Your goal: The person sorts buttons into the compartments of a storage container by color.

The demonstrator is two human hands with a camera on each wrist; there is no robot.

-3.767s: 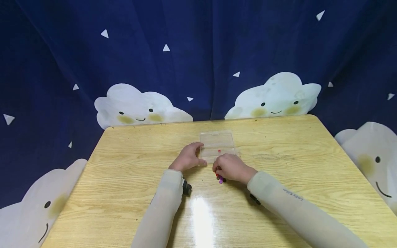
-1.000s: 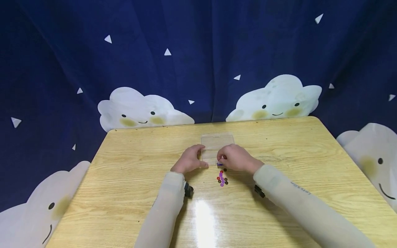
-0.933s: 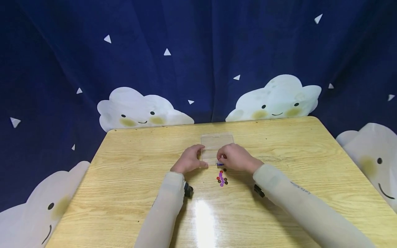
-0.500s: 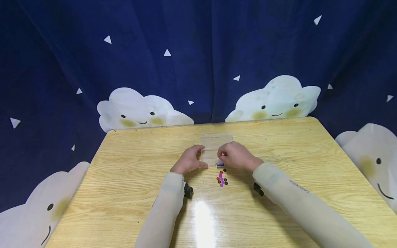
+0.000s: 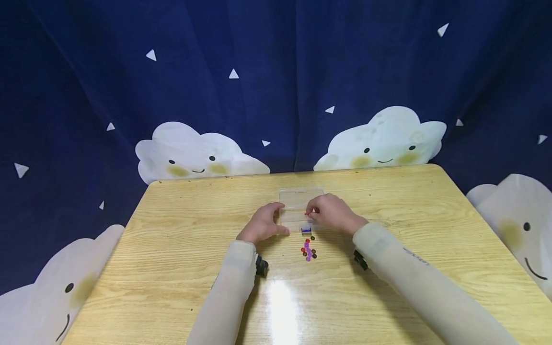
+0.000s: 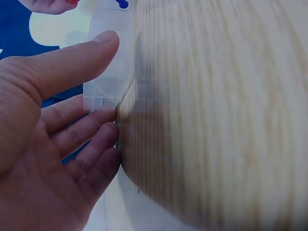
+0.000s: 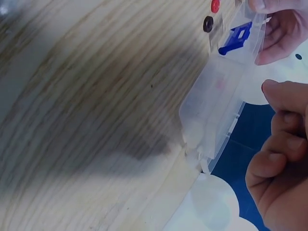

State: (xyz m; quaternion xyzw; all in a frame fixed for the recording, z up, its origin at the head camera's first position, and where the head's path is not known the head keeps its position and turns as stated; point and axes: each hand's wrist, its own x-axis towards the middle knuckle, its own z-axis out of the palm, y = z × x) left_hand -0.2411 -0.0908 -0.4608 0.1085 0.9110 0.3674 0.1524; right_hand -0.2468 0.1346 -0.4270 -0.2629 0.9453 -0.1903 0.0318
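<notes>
A clear plastic box (image 5: 300,201) lies flat at the middle of the wooden table (image 5: 172,239). My left hand (image 5: 270,220) grips the box's left edge, thumb on top and fingers beneath (image 6: 103,48). My right hand (image 5: 316,214) hovers over the box's near right part with fingers curled, pinching a small red bead (image 5: 307,212). The box's blue latch (image 5: 306,229) faces me; it also shows in the right wrist view as the blue latch (image 7: 236,38). A small pile of red, purple and dark beads (image 5: 308,249) lies on the table just in front of the box.
A dark blue curtain with white clouds (image 5: 198,153) hangs behind and around the table. The table's far edge runs close behind the box. Bare wood stretches to the left, right and front of the hands.
My right hand has left the bead pile and moved up and forward over the box, uncovering the beads. The left hand and the box have stayed in place.
</notes>
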